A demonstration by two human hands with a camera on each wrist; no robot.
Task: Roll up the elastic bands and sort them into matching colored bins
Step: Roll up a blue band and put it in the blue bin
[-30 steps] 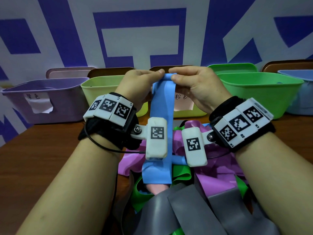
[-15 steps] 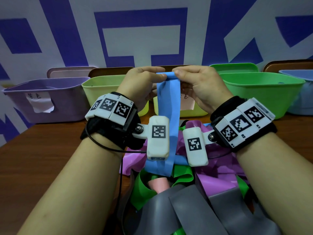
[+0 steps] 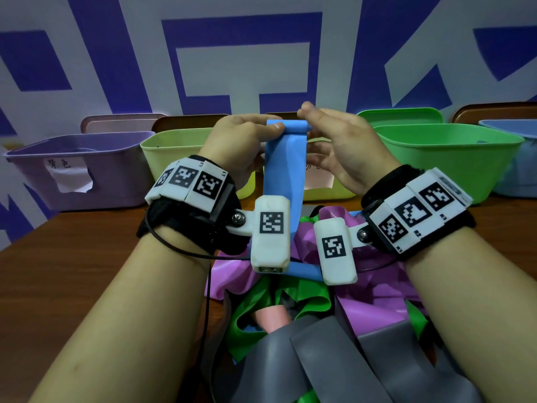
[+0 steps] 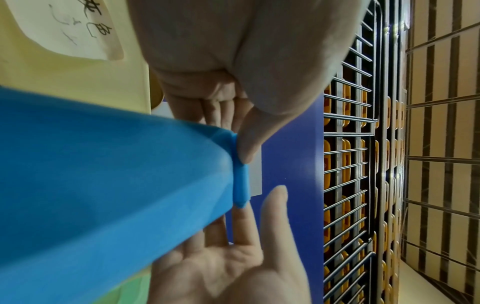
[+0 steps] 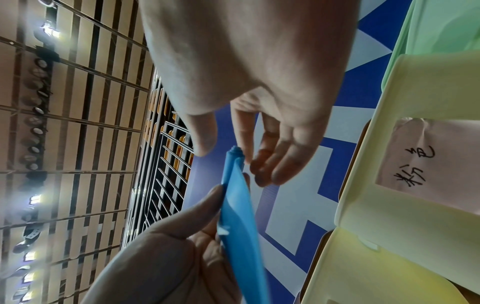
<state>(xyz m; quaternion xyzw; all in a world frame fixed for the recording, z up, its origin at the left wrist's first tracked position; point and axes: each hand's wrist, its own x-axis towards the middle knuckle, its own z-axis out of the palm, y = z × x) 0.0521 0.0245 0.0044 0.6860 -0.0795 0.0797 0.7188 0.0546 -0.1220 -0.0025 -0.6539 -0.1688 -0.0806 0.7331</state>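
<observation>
head: blue band (image 3: pixel 286 158) held up above the band pile (image 3: pixel 334 301), top edge rolled; left hand (image 3: pixel 241 141) pinches the roll, right hand (image 3: pixel 343 144) beside it | left wrist: thumb (image 4: pixel 246 144) pressed on roll | right wrist: right fingers (image 5: pixel 275 156) loosely spread, just off the roll's end
</observation>
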